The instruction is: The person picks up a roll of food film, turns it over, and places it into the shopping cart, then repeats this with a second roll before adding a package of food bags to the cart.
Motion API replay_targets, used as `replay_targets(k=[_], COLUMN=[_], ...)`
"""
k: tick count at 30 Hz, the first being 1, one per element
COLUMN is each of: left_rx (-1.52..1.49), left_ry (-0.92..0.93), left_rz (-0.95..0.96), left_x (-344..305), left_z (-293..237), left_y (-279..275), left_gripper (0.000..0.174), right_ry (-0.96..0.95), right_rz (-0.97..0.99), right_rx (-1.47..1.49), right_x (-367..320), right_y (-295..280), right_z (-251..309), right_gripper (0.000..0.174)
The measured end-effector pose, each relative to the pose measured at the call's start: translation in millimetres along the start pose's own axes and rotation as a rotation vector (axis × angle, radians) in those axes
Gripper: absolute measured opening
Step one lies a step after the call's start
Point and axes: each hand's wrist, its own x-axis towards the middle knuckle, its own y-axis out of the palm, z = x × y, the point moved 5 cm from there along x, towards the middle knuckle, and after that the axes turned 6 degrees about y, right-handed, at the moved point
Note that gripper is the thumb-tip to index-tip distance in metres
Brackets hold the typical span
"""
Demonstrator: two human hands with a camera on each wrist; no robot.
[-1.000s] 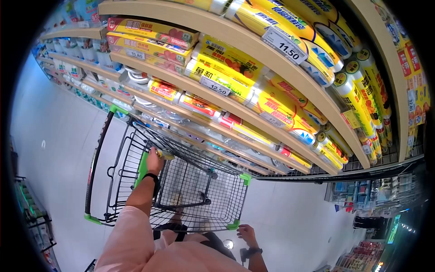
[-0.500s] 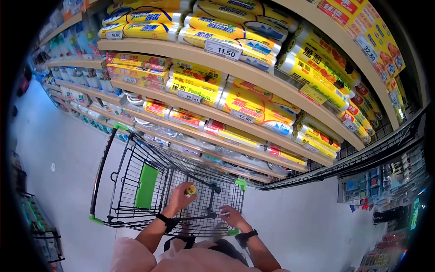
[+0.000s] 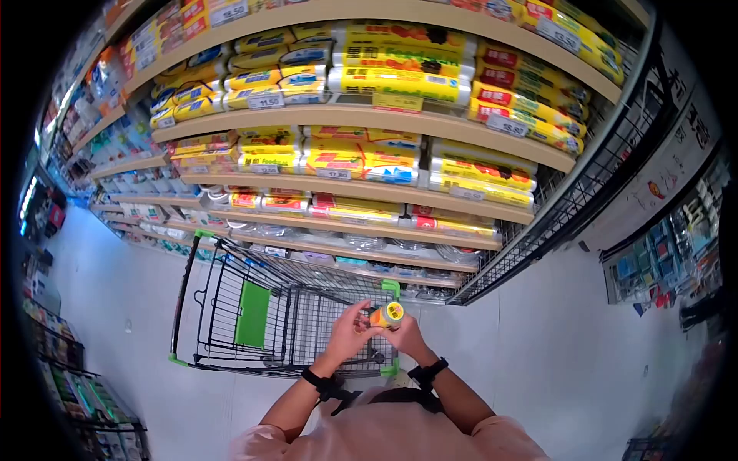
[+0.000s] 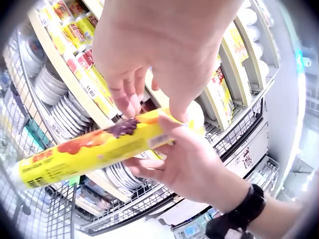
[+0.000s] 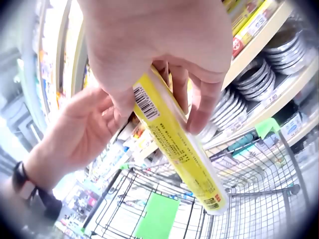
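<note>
A yellow roll (image 3: 387, 314) with fruit pictures is held in front of the chest, one round end facing up in the head view. My right hand (image 3: 406, 338) grips it, thumb on one side and fingers on the other, as the right wrist view shows around the roll (image 5: 179, 144). The left hand (image 3: 347, 334) has thumb and bent fingertips on the roll (image 4: 99, 149) near one end in the left wrist view, close beside the right hand (image 4: 192, 162). Below both hands is the wire cart (image 3: 254, 361), with a green panel (image 3: 252, 315).
Shelves (image 3: 369, 115) stocked with yellow rolls and boxes rise beyond the cart. A black mesh rack side (image 3: 530, 230) closes the shelf at right. Pale floor (image 3: 523, 346) lies to the right, with further racks (image 3: 642, 265) beyond. More racks (image 3: 77, 376) stand at lower left.
The left hand has carried the roll rightward and up from over the cart. My right hand has come to it and taken hold. The view has turned, bringing more of the right-hand shelves in.
</note>
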Motion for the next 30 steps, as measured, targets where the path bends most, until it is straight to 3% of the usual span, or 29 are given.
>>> replay_targets(k=[4, 7, 8, 11, 12, 17, 21, 24, 26, 30], left_rx=[0.28, 0.203, 0.038, -0.304, -0.512, -0.538, -0.469, -0.505, -0.562, -0.581], left_ry=[0.098, -0.12, -0.162, -0.365, -0.317, -0.226, -0.124, -0.082, -0.067, -0.102], left_rz=[-0.061, -0.044, -0.042, -0.075, -0.052, -0.139, -0.186, -0.234, -0.274, -0.14], left_x=[-13.9, -30.2, -30.7, -24.4, -18.6, 8.1, 21.2, 32.5, 40.3, 72.2], left_z=[49.2, 84.9, 97.3, 83.4, 70.5, 42.0, 28.4, 8.0, -4.9, -9.4], left_y=[8.5, 18.9, 24.6, 34.6, 37.4, 34.3, 29.3, 35.4, 40.6, 45.9], left_gripper=[0.048, 0.044, 0.04, 0.035, 0.033, 0.033, 0.037, 0.039, 0.039, 0.048], right_ry=[0.157, 0.246, 0.272, 0.28, 0.285, 0.295, 0.283, 0.14, 0.142, 0.091], right_rz=[-0.057, -0.109, -0.132, -0.193, -0.211, -0.181, -0.255, -0.373, -0.404, -0.384], right_rx=[0.378, 0.597, 0.645, 0.715, 0.747, 0.962, 0.746, 0.588, 0.603, 0.558], right_x=[-15.3, -28.9, -33.0, -39.9, -40.4, -46.0, -48.2, -52.2, -55.2, -53.1], right_y=[-56.3, -95.7, -110.7, -142.2, -148.6, -171.4, -209.5, -233.7, -245.8, -271.5], right_z=[-12.2, -14.1, -12.2, -14.1, -13.0, -32.8, -43.4, -30.8, -22.3, -13.5], right_gripper=[0.031, 0.029, 0.03, 0.03, 0.03, 0.033, 0.035, 0.043, 0.048, 0.054])
